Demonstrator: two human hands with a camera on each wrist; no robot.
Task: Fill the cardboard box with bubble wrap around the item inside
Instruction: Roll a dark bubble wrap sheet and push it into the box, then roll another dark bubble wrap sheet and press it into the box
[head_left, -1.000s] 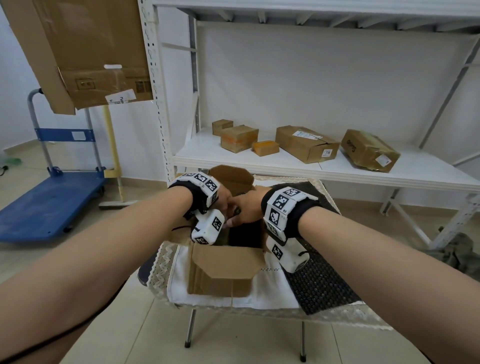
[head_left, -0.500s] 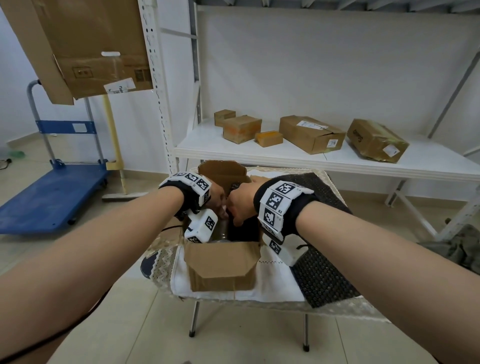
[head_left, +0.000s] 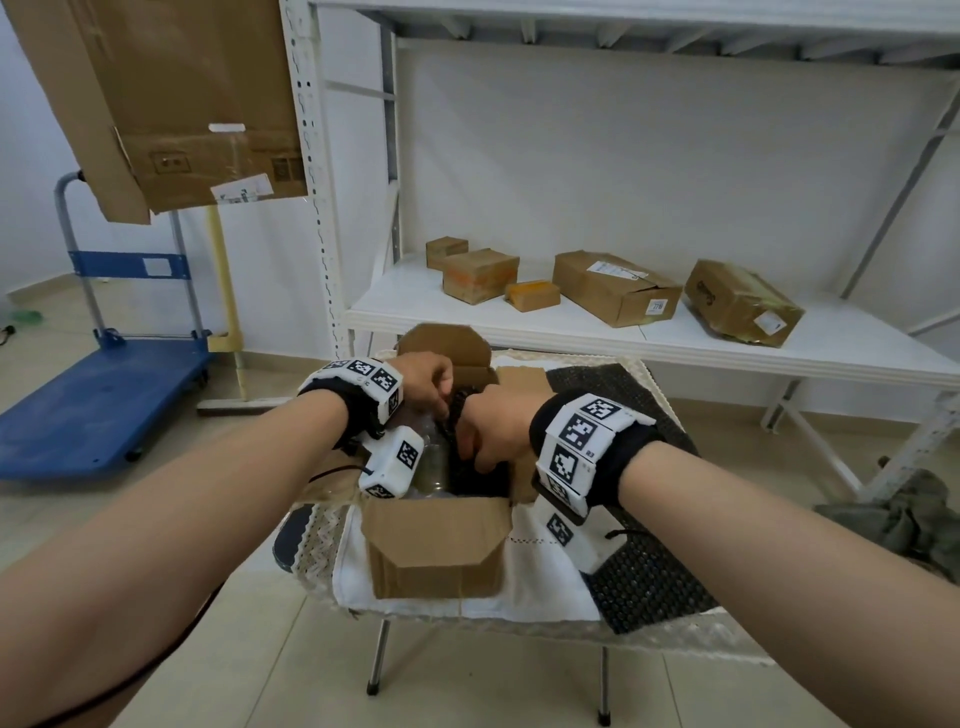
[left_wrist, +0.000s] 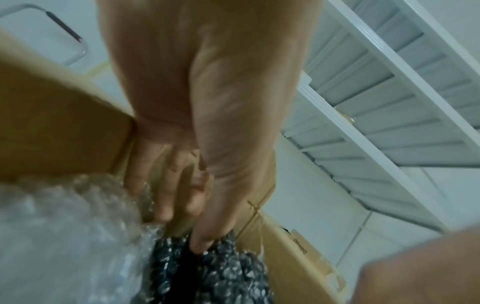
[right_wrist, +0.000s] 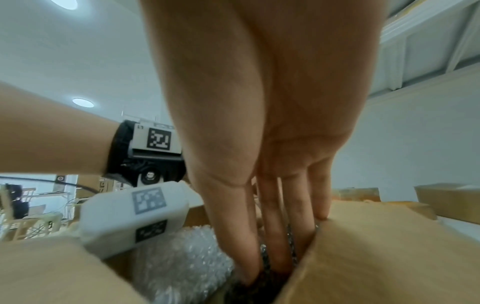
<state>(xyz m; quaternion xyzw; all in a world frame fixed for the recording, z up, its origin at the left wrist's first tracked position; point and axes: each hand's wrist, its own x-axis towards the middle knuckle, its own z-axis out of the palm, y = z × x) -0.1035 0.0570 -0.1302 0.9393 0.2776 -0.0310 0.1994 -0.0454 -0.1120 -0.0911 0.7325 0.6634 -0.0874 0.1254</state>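
An open cardboard box (head_left: 436, 540) stands on a small cloth-covered table (head_left: 545, 597). Inside is an item in clear bubble wrap (head_left: 431, 462), with black bubble wrap (head_left: 475, 475) beside it on the right. My left hand (head_left: 426, 384) reaches down at the box's far side. Its thumb digs into the black bubble wrap (left_wrist: 221, 273) and its fingers (left_wrist: 166, 207) press the clear wrap (left_wrist: 64, 226). My right hand (head_left: 493, 421) pushes straight fingers (right_wrist: 272, 236) down into the black wrap along the box's right wall (right_wrist: 376, 257). The clear wrap (right_wrist: 182, 263) lies to their left.
A black bubble wrap sheet (head_left: 649, 582) lies on the table right of the box. Behind it, a white shelf (head_left: 779, 353) holds several cardboard boxes. A blue trolley (head_left: 93, 410) stands on the floor at left. Dark cloth (head_left: 909, 514) lies on the floor at right.
Both hands stay in the box on the black wrap. The right hand has sunk a little lower along the right wall. The left hand sits higher over the wrap's top edge.
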